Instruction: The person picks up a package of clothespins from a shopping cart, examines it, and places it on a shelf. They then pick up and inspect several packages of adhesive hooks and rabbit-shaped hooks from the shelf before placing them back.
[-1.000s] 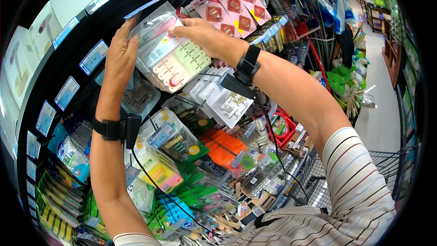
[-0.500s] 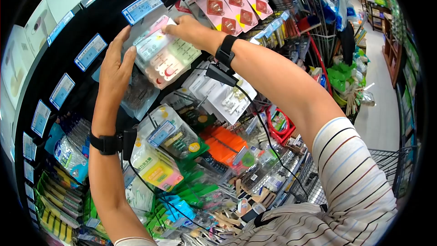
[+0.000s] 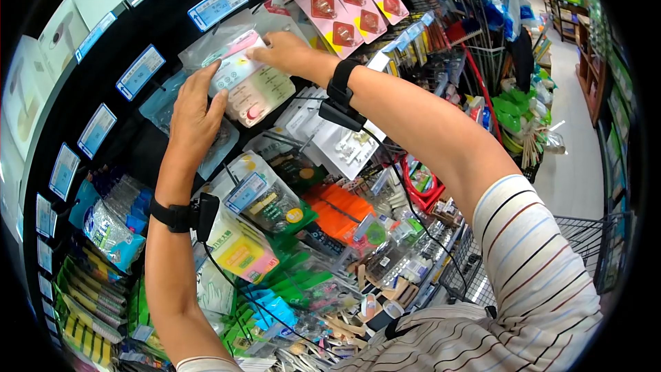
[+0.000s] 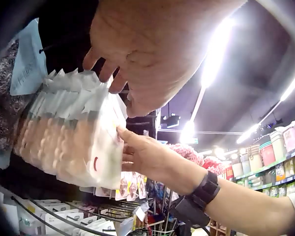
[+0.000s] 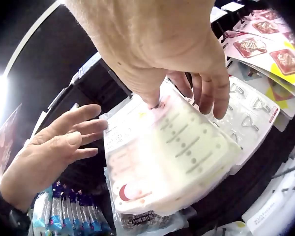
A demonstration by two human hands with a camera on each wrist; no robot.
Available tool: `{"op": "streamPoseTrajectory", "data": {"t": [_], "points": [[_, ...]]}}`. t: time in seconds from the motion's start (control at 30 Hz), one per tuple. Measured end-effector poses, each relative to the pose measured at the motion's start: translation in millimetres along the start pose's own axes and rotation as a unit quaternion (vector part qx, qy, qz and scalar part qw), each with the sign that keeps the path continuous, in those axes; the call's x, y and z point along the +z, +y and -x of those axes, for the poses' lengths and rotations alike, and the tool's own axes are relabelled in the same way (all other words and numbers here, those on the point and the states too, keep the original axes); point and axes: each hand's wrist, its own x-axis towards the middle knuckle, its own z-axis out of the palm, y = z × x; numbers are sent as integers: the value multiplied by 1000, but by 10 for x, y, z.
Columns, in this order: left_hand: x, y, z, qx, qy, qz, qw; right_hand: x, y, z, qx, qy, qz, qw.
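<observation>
A row of clear packs with pink, white and pale green contents hangs below a blue price tag (image 3: pixel 217 6); the front pack (image 3: pixel 253 89) faces the head camera. My right hand (image 3: pixel 292 53) pinches its upper right edge, thumb on the printed front and fingers at the side. In the right wrist view, the thumb presses the front pack (image 5: pixel 172 147). My left hand (image 3: pixel 196 114) is at the pack's left edge, fingers extended and thumb apart. The left wrist view shows several packs (image 4: pixel 64 128) one behind another, beside my left hand (image 4: pixel 152 49) and right hand (image 4: pixel 155 160).
Pink cards (image 3: pixel 330 17) hang to the right, white hook packs (image 3: pixel 348 145) below them. A blue bag of dark scourers hangs behind my left hand. Lower hooks carry green, yellow and orange (image 3: pixel 339 208) packs. A wire cart (image 3: pixel 578 241) stands at the lower right, beside the aisle.
The price tag, tilted up a second ago, has swung down to face forward. The front pack sits slightly lower and farther back. My left hand has loosened from the pack's top left.
</observation>
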Motion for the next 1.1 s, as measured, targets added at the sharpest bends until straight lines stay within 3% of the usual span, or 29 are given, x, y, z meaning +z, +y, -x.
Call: {"op": "streamPoseTrajectory", "data": {"t": [0.17,0.23,0.27,0.33,0.4,0.47,0.5,0.53,0.57,0.63,0.67,0.8,0.87,1.0,1.1], "points": [[66,233,49,29,60,-47,997,-203,117,303,10,37,-12,999],[19,558,136,30,68,8,997,-343,225,585,32,33,-106,993],[20,771,200,31,67,38,997,-564,158,809,44,-8,-80,996],[119,1349,433,-51,64,195,977,-838,281,1267,53,-34,-122,991],[458,1677,722,-14,76,262,962,-1250,187,2000,121,-3,-227,966],[903,2107,1102,-66,47,355,931,-1563,365,2675,232,24,-263,936],[1276,2186,1411,-117,-25,440,890,-1717,487,3045,273,38,-266,924],[1863,2572,1738,-153,-136,542,815,-2160,640,3835,343,86,-245,903],[2096,2812,1935,-192,-195,566,778,-2330,732,4260,370,111,-206,899],[2457,3233,2335,-248,-289,601,703,-2610,1036,5164,456,128,-155,867],[2608,3415,2498,-267,-322,619,665,-2779,1035,5549,506,169,-171,829],[2719,3929,2592,-240,-451,595,620,-3452,1017,6954,637,323,-115,691],[2764,4116,2503,-200,-472,580,634,-3770,1159,7725,643,375,-73,665],[2905,4429,2373,-211,-487,587,611,-4308,1174,8490,715,448,3,536],[2944,4638,2305,-218,-505,570,610,-4628,1241,8796,764,408,86,492]]}}
